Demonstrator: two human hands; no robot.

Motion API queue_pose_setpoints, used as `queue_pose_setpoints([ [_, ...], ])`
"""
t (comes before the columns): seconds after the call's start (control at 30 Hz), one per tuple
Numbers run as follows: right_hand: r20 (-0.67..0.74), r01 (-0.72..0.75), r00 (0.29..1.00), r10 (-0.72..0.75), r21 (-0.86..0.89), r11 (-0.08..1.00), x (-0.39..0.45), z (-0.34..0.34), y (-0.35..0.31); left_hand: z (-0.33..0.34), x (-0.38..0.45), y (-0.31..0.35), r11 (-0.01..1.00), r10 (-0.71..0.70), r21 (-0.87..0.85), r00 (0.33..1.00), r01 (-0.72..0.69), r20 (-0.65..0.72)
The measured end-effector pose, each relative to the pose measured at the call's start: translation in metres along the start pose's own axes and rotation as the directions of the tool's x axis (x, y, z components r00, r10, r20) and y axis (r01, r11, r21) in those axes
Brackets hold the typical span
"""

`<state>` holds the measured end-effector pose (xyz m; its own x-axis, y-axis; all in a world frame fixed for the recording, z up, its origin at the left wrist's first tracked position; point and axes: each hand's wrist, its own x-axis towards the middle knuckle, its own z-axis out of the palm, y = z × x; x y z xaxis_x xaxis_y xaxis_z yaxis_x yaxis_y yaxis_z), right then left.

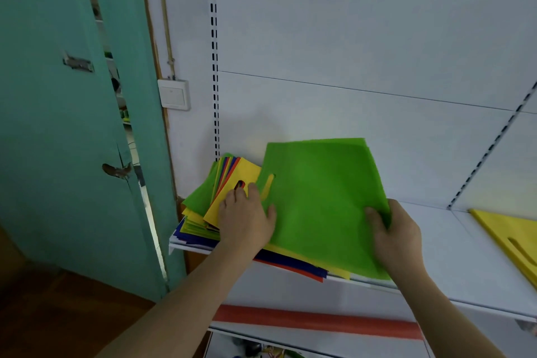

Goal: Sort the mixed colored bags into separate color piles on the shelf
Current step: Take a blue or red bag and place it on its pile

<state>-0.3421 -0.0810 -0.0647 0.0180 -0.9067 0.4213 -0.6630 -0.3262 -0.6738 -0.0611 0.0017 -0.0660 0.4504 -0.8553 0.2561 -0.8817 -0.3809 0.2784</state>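
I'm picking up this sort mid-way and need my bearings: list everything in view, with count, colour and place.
green bag: one, bright green, lifted off the mixed pile, gripped at its right edge
mixed pile: one stack, green, yellow, blue and red bags, left end of the shelf
yellow bag: one, yellow, flat on the shelf at far right, partly cut off
shelf: one, white, across the middle
orange strip: one, along the lower shelf edge
door: one, teal, left
light switch: one, white, on the wall
left hand: on the pile, touching the green bag
right hand: gripping the green bag
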Motion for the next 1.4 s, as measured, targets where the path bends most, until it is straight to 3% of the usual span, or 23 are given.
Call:
queue_pose_setpoints([
  [0.07,-0.052,0.019,0.999,-0.015,0.074,0.997,-0.002,-0.008,-0.004,-0.004,0.012,-0.001,0.968,-0.044,-0.247,0.999,0.046,0.014],
  [0.1,-0.074,0.025,0.997,-0.017,0.113,0.993,-0.003,-0.011,-0.006,-0.008,0.019,-0.001,0.902,-0.088,-0.419,0.995,0.102,0.054],
  [0.17,-0.107,0.041,0.994,-0.024,0.16,0.986,-0.005,-0.018,-0.009,-0.016,0.031,-0.001,0.677,-0.154,-0.707,0.978,0.206,0.138],
  [0.23,-0.143,0.076,0.988,-0.05,0.181,0.981,-0.008,-0.024,-0.013,-0.023,0.041,-0.001,0.539,-0.181,-0.827,0.981,0.16,0.072],
  [0.33,-0.199,0.111,0.977,-0.072,0.195,0.974,-0.009,-0.028,-0.016,-0.03,0.048,0.001,0.467,-0.136,-0.884,0.989,0.009,-0.062],
  [0.43,-0.184,0.108,0.98,-0.079,0.156,0.982,-0.009,-0.024,-0.016,-0.028,0.047,-0.001,0.481,-0.096,-0.876,0.991,-0.034,-0.091],
  [0.57,-0.005,0.034,0.999,-0.034,0.004,0.999,-0.018,-0.011,-0.006,-0.008,0.041,-0.01,0.603,-0.036,-0.797,0.997,-0.028,-0.063],
  [0.63,0.014,0.034,0.999,-0.033,-0.061,0.998,-0.021,-0.013,-0.004,-0.004,0.038,-0.013,0.623,-0.033,-0.782,0.996,-0.04,-0.077],
  [0.77,-0.1,-0.007,0.995,-0.001,-0.077,0.997,-0.023,-0.031,0.004,-0.002,0.035,-0.006,0.667,-0.011,-0.737,0.989,-0.104,-0.15],
  [0.97,-0.285,-0.056,0.958,0.036,-0.063,0.996,-0.056,-0.076,0.03,0.012,0.016,0.049,0.597,0.088,-0.782,0.984,-0.176,-0.154],
  [1.17,-0.44,-0.058,0.898,0.007,-0.103,0.993,-0.078,-0.164,0.088,0.02,-0.012,0.144,0.539,0.141,-0.819,0.98,-0.197,-0.143],
  [1.4,-0.452,-0.145,0.892,0.03,-0.22,0.965,-0.109,-0.272,0.176,0.036,-0.072,0.288,0.501,0.22,-0.826,0.961,-0.259,-0.167],
])
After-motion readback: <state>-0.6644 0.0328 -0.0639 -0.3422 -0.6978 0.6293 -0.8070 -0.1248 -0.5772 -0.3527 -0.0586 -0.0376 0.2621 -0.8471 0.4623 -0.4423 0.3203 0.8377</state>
